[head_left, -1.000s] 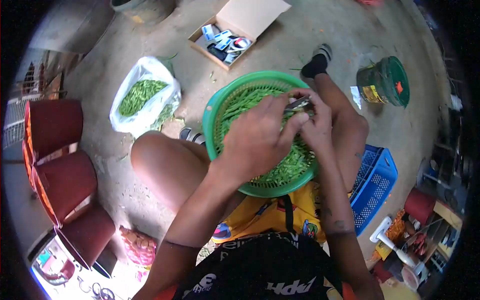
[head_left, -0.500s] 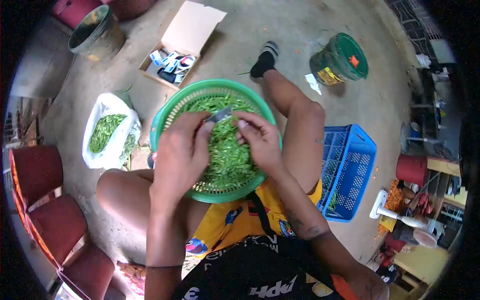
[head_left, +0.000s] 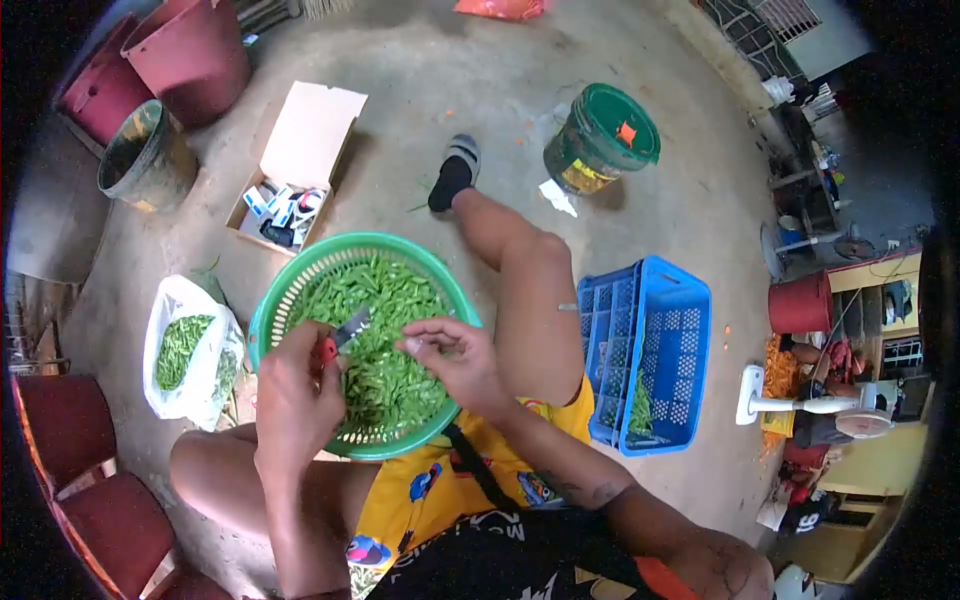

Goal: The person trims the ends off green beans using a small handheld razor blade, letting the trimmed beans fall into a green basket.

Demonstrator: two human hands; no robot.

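A green plastic colander [head_left: 375, 447] heaped with cut green beans [head_left: 385, 300] rests on my lap. Over its left part, my left hand [head_left: 303, 385] is closed round the red handle of a small knife [head_left: 350, 328], whose blade points up and to the right. Across a short gap, my right hand [head_left: 460, 362] hovers over the beans. Its thumb and fingertips are pinched together, and whatever they may hold is too small to name.
A white plastic bag [head_left: 153, 345] of green pieces stands left of the colander. Ahead lies an open cardboard box [head_left: 315, 120] of small items. To the right are a blue crate [head_left: 695, 400] and a dark green bucket [head_left: 575, 140]. Red chairs [head_left: 75, 425] line the left.
My hands have moved apart, and the knife's red handle now shows in my left hand. The camera view has shifted, with more floor ahead visible.
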